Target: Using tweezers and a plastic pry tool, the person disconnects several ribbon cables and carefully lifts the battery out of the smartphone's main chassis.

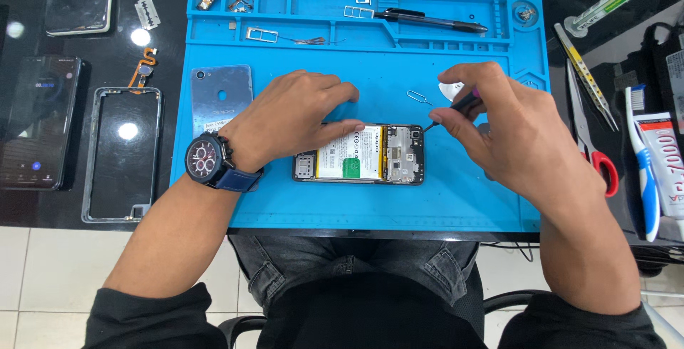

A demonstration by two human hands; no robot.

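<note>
An opened smartphone (370, 162) lies back-side up on the blue repair mat (427, 206), with its white battery and circuit board exposed. My left hand (292, 117), with a wristwatch on the wrist, rests on the phone's upper left edge and steadies it. My right hand (509, 124) grips a thin dark screwdriver (456, 106), and the tip touches the phone's top right corner. A small metal SIM pin (418, 96) and a white plastic pick (447, 89) lie just behind the phone.
A silver back cover (214, 92) lies on the mat's left. Left of the mat are a phone frame (122, 155), a dark phone (35, 122) and a razor blade (147, 12). To the right lie tweezers (586, 74), red scissors (595, 146), a toothbrush (645, 171) and a glue tube (666, 163).
</note>
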